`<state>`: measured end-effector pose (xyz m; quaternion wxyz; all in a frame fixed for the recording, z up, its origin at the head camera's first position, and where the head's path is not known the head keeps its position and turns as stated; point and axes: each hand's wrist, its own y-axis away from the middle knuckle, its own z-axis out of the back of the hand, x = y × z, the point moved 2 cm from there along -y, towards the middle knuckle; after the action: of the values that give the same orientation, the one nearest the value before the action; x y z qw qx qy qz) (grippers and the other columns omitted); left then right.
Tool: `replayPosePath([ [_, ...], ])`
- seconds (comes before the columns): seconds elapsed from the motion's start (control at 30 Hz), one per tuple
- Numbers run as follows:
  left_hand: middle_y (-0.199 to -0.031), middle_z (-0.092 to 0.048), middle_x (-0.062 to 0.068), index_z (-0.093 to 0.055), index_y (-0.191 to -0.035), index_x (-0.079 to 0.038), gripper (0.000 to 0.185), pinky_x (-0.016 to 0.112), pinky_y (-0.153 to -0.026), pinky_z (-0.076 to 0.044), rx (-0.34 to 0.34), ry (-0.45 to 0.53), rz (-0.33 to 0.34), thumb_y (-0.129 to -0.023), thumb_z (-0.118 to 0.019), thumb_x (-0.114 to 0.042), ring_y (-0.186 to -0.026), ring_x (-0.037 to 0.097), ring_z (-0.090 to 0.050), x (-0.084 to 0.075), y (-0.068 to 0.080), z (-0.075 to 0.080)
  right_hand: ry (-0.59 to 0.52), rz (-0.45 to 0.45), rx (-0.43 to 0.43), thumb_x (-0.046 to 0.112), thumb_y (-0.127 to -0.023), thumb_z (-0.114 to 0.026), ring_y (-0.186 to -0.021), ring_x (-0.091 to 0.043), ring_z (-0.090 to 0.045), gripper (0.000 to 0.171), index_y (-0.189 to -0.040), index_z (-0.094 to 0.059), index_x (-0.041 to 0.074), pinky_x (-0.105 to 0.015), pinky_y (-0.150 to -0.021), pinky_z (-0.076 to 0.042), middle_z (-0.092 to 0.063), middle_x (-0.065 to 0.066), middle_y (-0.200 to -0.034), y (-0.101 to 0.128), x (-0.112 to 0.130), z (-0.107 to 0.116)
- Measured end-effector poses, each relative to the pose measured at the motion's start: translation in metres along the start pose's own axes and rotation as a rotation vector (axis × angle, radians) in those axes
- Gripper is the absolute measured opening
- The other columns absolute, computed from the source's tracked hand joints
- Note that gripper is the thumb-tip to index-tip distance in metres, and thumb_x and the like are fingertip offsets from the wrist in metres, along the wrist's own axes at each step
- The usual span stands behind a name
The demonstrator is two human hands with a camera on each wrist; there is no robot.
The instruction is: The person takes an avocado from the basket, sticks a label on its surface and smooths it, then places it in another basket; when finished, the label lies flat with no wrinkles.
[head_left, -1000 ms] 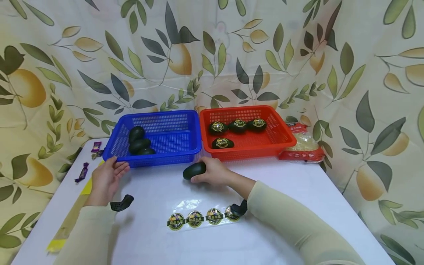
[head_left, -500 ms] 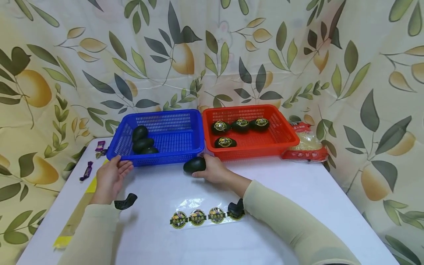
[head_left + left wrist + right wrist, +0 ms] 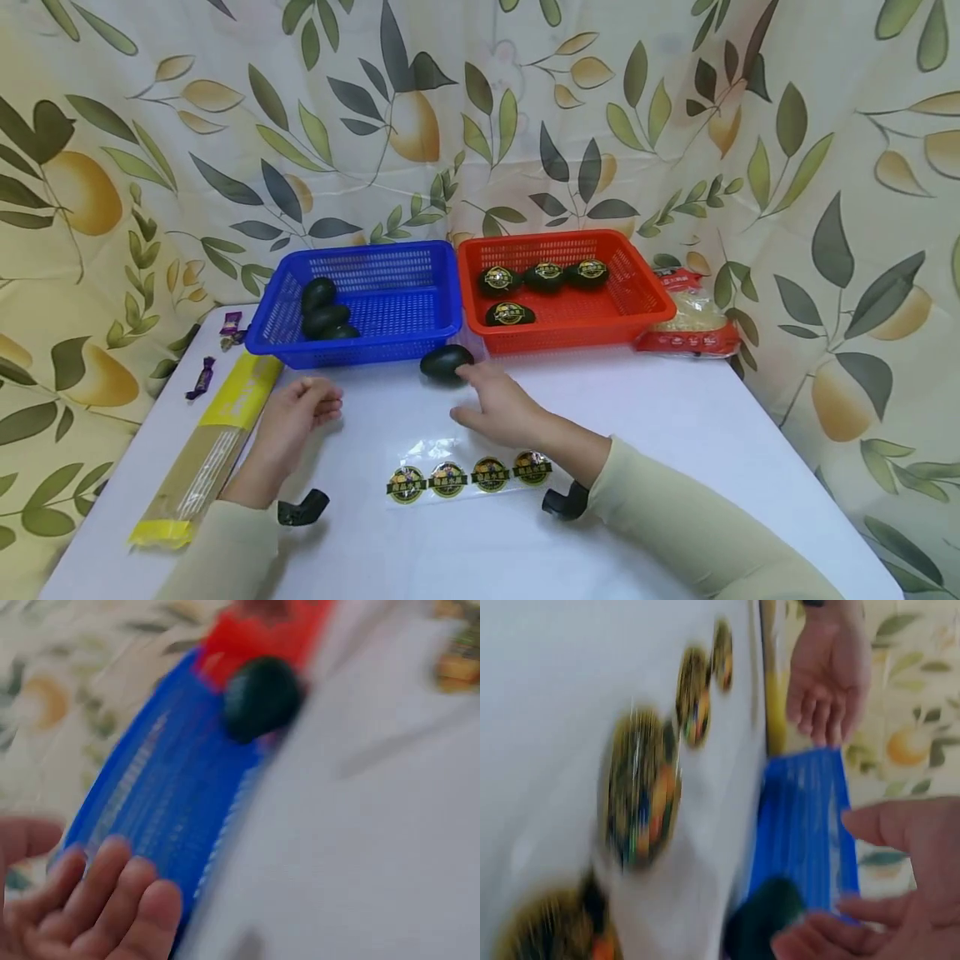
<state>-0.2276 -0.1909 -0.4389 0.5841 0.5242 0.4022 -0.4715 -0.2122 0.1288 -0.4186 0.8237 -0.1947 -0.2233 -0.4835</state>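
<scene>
Left hand [image 3: 297, 408]: fingers together
Right hand [image 3: 501, 408]: thumb, fingers apart; avocado [image 3: 446, 364] at ten o'clock
Candies [image 3: 201, 378]: head view only
Stickers [image 3: 447, 480]: writing illegible

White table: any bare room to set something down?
The white table is bare between the right sleeve and red basket, and below the sticker sheet. Crowded: its left side, with left hand, yellow packet and candies; its middle, with right hand and loose avocado.
</scene>
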Motion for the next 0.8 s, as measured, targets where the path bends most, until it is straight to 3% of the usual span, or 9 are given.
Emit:
replayPosePath([
  [0.07, -0.115, -0.072, 0.009, -0.062, -0.129, 0.001, 0.037, 0.027, -0.088, -0.060, 0.090, -0.220, -0.120, -0.106, -0.062, -0.029, -0.102, 0.019, -0.068, 0.004, 0.013, -0.013, 0.016, 0.068, 0.097, 0.030, -0.096, -0.072, -0.128, -0.030, -0.059, 0.055, -0.141, -0.059, 0.000, -0.048, -0.111, -0.048, -0.063, -0.016, -0.138, 0.004, 0.010, -0.008],
  [0.2, -0.120, -0.072, 0.004, -0.071, -0.125, -0.009, 0.041, 0.041, -0.096, -0.058, 0.272, -0.618, -0.338, -0.093, -0.080, -0.034, -0.112, 0.024, -0.066, 0.011, 0.035, -0.034, 0.087, 0.189, 0.280, 0.030, -0.096, -0.073, -0.118, -0.017, -0.061, 0.044, -0.134, -0.067, 0.008, -0.035, -0.107, -0.050, -0.068, -0.005, -0.127, 0.005, 0.025, -0.029],
  [0.27, -0.126, -0.068, 0.002, -0.072, -0.127, -0.014, 0.050, 0.049, -0.102, -0.054, 0.336, -0.775, -0.403, -0.086, -0.085, -0.039, -0.120, 0.026, -0.062, 0.015, 0.042, -0.043, 0.141, 0.221, 0.335, 0.031, -0.093, -0.076, -0.113, -0.013, -0.060, 0.044, -0.133, -0.068, 0.013, -0.030, -0.103, -0.050, -0.068, -0.001, -0.123, 0.004, 0.029, -0.039],
  [0.33, -0.132, -0.061, 0.001, -0.070, -0.131, -0.017, 0.060, 0.055, -0.107, -0.050, 0.377, -0.872, -0.413, -0.081, -0.089, -0.043, -0.127, 0.028, -0.057, 0.020, 0.047, -0.050, 0.177, 0.236, 0.363, 0.034, -0.091, -0.079, -0.109, -0.010, -0.059, 0.046, -0.133, -0.069, 0.017, -0.027, -0.097, -0.051, -0.066, 0.002, -0.119, 0.003, 0.031, -0.047],
  [0.43, -0.135, -0.056, 0.001, -0.069, -0.134, -0.019, 0.066, 0.055, -0.110, -0.047, 0.376, -0.951, -0.390, -0.078, -0.090, -0.046, -0.130, 0.028, -0.052, 0.027, 0.051, -0.056, 0.199, 0.243, 0.366, 0.039, -0.090, -0.081, -0.105, -0.008, -0.056, 0.048, -0.133, -0.069, 0.022, -0.024, -0.088, -0.050, -0.063, 0.006, -0.114, 0.002, 0.032, -0.056],
  [0.6, -0.131, -0.057, -0.002, -0.072, -0.130, -0.019, 0.060, 0.051, -0.107, -0.048, 0.318, -0.979, -0.397, -0.078, -0.091, -0.043, -0.124, 0.023, -0.052, 0.032, 0.054, -0.058, 0.196, 0.240, 0.343, 0.043, -0.089, -0.082, -0.102, -0.007, -0.053, 0.046, -0.131, -0.071, 0.027, -0.020, -0.077, -0.047, -0.059, 0.009, -0.108, 0.000, 0.034, -0.066],
  [0.8, -0.128, -0.058, -0.002, -0.074, -0.127, -0.019, 0.056, 0.052, -0.105, -0.049, 0.288, -0.959, -0.399, -0.077, -0.092, -0.039, -0.122, 0.024, -0.053, 0.033, 0.055, -0.054, 0.169, 0.185, 0.348, 0.038, -0.088, -0.083, -0.102, -0.006, -0.052, 0.037, -0.121, -0.073, 0.026, -0.022, -0.080, -0.048, -0.059, 0.011, -0.107, -0.004, 0.039, -0.074],
])
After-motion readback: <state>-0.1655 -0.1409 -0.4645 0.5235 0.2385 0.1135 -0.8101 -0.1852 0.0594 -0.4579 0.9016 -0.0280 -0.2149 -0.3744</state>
